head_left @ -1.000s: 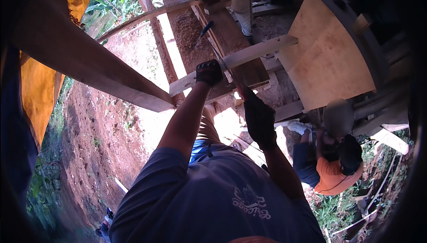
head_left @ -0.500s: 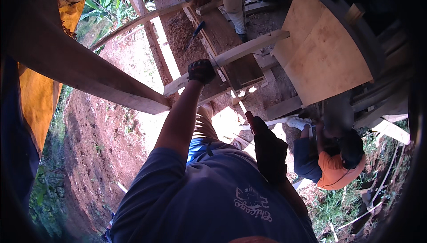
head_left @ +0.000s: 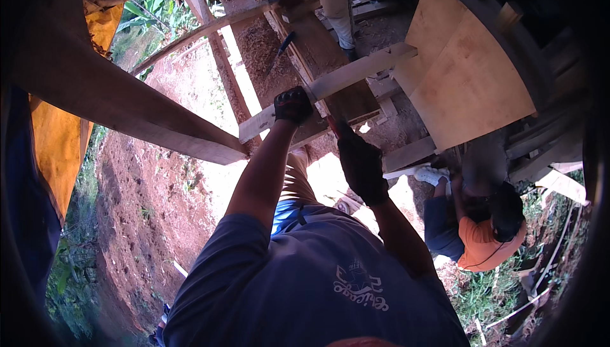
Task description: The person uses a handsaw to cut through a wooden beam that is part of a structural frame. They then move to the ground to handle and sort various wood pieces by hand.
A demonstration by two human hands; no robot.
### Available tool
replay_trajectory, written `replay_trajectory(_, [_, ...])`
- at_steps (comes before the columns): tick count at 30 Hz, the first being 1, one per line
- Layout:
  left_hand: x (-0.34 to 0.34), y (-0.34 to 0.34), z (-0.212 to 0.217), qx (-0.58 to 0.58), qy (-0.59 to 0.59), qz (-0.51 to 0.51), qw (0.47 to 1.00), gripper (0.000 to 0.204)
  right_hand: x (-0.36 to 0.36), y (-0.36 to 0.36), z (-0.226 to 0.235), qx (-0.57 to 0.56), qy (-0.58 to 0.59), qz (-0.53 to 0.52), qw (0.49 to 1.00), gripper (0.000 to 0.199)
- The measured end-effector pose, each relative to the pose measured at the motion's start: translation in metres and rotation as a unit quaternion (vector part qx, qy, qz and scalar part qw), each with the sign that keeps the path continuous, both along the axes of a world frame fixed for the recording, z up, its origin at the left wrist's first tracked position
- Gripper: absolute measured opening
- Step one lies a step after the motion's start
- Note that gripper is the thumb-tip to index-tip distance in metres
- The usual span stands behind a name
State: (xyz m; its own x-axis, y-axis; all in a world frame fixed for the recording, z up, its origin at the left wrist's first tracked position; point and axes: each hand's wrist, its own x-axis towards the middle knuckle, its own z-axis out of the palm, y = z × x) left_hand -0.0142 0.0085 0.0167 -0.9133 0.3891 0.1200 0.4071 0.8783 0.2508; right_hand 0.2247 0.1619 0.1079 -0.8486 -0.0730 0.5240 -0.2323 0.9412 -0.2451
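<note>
My left hand (head_left: 293,105), in a black glove, is closed over a pale wooden beam (head_left: 356,67) and presses on it. The beam lies slantwise across a plank bench (head_left: 346,102). In my right hand (head_left: 361,163), also black-gloved, is the red handle of a handsaw (head_left: 333,126). Its thin blade runs up to the beam's edge, just right of my left hand. How deep the blade sits in the wood I cannot make out. A second saw with a dark blue handle (head_left: 286,42) lies on the sawdust-strewn bench beyond the beam.
A large plywood-faced piece (head_left: 470,67) stands at the right. Below it crouches a person in an orange shirt (head_left: 486,245). Another person in pale trousers (head_left: 335,7) stands at the far side. A thick curved timber (head_left: 159,115) reaches in from the left, over reddish soil.
My right hand has pushed forward and left with the saw, so less of the blade shows on my side of the beam. My left hand stays on the beam.
</note>
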Motion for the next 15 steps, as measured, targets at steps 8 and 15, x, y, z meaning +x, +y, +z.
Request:
replay_trajectory(8, [-0.042,-0.002,0.055,-0.097,-0.185,-0.033,0.977,0.037,0.099,-0.008,0.073,-0.117,-0.153,-0.029,0.981,0.039])
replay_trajectory(15, [-0.039,0.008,0.070,-0.094,-0.198,0.027,0.975,0.038,0.096,-0.004,0.070,-0.162,-0.164,-0.036,0.972,0.040])
